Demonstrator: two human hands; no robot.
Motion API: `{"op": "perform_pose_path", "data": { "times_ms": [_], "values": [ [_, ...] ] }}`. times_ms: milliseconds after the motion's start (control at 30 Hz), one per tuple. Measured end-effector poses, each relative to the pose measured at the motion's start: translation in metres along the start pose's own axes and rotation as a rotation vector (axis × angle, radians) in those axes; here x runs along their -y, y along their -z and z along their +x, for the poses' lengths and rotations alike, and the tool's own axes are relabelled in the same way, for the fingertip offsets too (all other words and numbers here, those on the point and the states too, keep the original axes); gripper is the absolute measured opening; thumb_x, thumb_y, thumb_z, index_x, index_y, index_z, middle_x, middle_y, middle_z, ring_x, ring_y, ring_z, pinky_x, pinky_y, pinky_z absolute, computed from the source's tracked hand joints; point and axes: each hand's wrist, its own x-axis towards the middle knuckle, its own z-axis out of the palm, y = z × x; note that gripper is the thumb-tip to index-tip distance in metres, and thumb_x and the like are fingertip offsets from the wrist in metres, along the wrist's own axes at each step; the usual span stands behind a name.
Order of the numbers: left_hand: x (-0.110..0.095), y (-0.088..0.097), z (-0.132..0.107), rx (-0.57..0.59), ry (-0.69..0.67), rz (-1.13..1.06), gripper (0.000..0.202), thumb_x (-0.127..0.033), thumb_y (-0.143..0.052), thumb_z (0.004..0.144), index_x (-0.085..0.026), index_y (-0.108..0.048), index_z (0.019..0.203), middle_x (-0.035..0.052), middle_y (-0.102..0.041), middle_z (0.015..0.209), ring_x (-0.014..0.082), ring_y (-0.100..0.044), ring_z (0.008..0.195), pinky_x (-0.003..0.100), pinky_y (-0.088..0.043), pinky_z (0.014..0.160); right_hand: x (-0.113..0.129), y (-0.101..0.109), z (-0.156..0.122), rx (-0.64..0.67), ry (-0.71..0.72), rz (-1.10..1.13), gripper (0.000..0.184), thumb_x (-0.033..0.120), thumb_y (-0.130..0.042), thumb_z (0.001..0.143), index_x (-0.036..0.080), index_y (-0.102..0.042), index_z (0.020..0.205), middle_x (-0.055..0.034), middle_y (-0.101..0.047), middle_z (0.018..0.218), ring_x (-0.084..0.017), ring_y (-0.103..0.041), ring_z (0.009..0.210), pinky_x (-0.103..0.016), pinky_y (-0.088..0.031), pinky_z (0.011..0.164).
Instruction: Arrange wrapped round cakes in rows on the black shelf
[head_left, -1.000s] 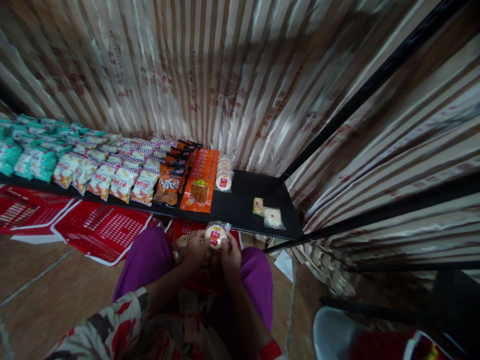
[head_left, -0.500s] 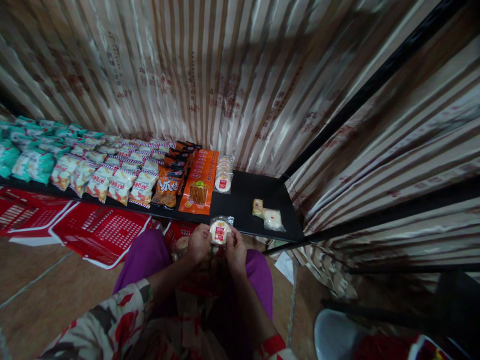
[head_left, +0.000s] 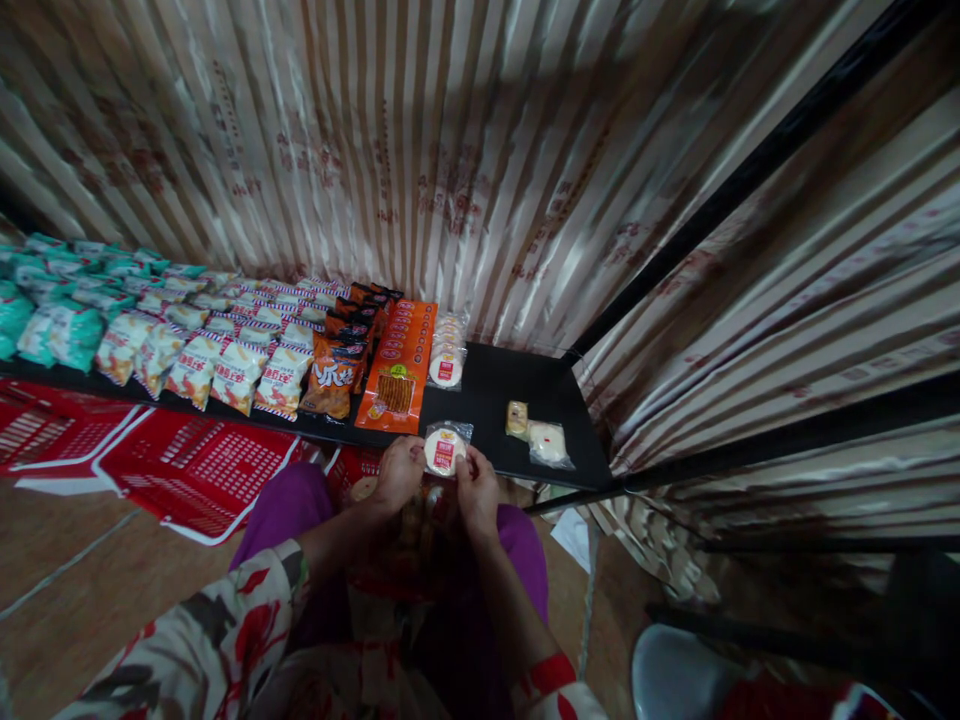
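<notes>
A wide beige-and-brown striped curtain (head_left: 480,130) is hanging behind a long black shelf (head_left: 484,405). Below the shelf's front edge, red plastic baskets (head_left: 202,462) are standing on the floor. Toward the shelf's left end, puffed teal-and-white bags (head_left: 71,332) and white-and-orange bags (head_left: 240,375) are sitting in packed rows, probably propping one another so their printed fronts are showing. A flat, long orange packet (head_left: 391,385) is lying crosswise, its near end at the front edge. Just right of it, overlapping round white biscuits (head_left: 448,367) are lining up toward the rear edge, the overlap seemingly saving room.

The left hand (head_left: 401,473) and right hand (head_left: 478,488) are pinching a clear-wrapped round biscuit with a red label (head_left: 445,452) at its left side and lower right; this rim grip is presumably leaving the label uncovered. The biscuit is lying between both hands' fingertips, at the front edge; whether it is touching the shelf, I cannot tell. A whitish wrapped piece (head_left: 550,443) and a smaller yellowish squarish piece (head_left: 517,418) are resting toward the front right corner, apart from the hands.
</notes>
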Motion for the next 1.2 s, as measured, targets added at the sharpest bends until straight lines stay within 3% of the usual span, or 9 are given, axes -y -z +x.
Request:
{"op": "perform_pose_path", "data": {
  "times_ms": [367, 667, 1000, 1200],
  "values": [
    [-0.011, 0.005, 0.019, 0.007, -0.009, -0.028, 0.025, -0.009, -0.048, 0.076, -0.015, -0.067, 0.090, 0.0032, -0.067, 0.082, 0.0110, -0.058, 0.073, 0.020, -0.044, 0.072, -0.003, -0.007, 0.022, 0.069, -0.029, 0.063, 0.045, 0.042, -0.050, 0.072, 0.012, -0.061, 0.103, -0.0098, -0.066, 0.092, -0.018, -0.061, 0.076, -0.030, -0.049, 0.072],
    [-0.023, 0.001, 0.039, 0.010, 0.023, -0.099, 0.024, -0.006, -0.047, 0.074, -0.014, -0.066, 0.087, 0.0038, -0.067, 0.078, 0.0119, -0.059, 0.072, 0.022, -0.045, 0.071, 0.004, -0.009, 0.045, 0.026, 0.010, 0.035, 0.046, 0.041, -0.050, 0.071, 0.010, -0.062, 0.103, -0.0110, -0.066, 0.092, -0.018, -0.060, 0.076, -0.030, -0.048, 0.072],
    [-0.026, -0.003, 0.054, 0.030, 0.100, -0.143, 0.029, -0.007, -0.048, 0.075, -0.011, -0.064, 0.099, 0.0080, -0.069, 0.089, 0.0136, -0.062, 0.080, 0.023, -0.046, 0.077, 0.002, -0.018, 0.061, -0.005, 0.007, -0.013, 0.043, 0.037, -0.052, 0.071, 0.010, -0.063, 0.103, -0.0111, -0.066, 0.090, -0.017, -0.060, 0.075, -0.029, -0.048, 0.072],
    [-0.025, -0.005, 0.062, 0.072, 0.090, -0.124, 0.028, -0.007, -0.049, 0.075, -0.012, -0.066, 0.096, 0.0069, -0.070, 0.091, 0.0127, -0.062, 0.079, 0.022, -0.046, 0.076, 0.000, -0.019, 0.068, 0.020, 0.015, -0.037, 0.041, 0.036, -0.051, 0.071, 0.011, -0.064, 0.101, -0.0080, -0.065, 0.085, -0.016, -0.059, 0.072, -0.028, -0.047, 0.071]
  ]
}}
